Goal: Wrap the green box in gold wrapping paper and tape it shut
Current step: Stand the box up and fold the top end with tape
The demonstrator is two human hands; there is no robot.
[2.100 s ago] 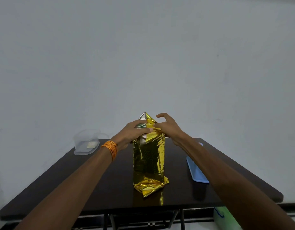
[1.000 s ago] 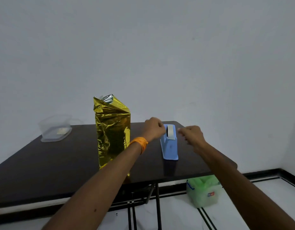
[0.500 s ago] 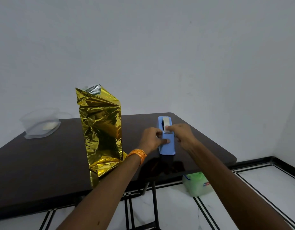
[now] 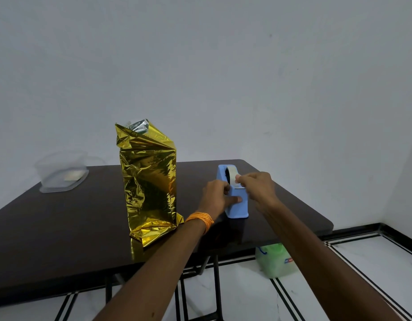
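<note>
The left hand (image 4: 217, 195) grips the tape dispenser (image 4: 235, 200) near the worktop (image 4: 61, 228) edge; the right hand (image 4: 256, 186) pinches its tape. The wrapped box (image 4: 149, 181) stands upright, left of both hands.

The wrapping paper (image 4: 149, 181) was shiny gold, the tape dispenser (image 4: 237, 202) light blue, the table (image 4: 61, 228) dark brown, the wristband (image 4: 201, 220) orange.

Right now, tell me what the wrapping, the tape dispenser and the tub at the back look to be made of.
Gold wrapping: thin metallic foil or film, mirror-shiny, sharply creased, silver inside at the open top.
Tape dispenser: light blue, likely moulded plastic, smooth and matte.
Tub: clear, slightly frosted plastic; the wall shows through it.
</note>
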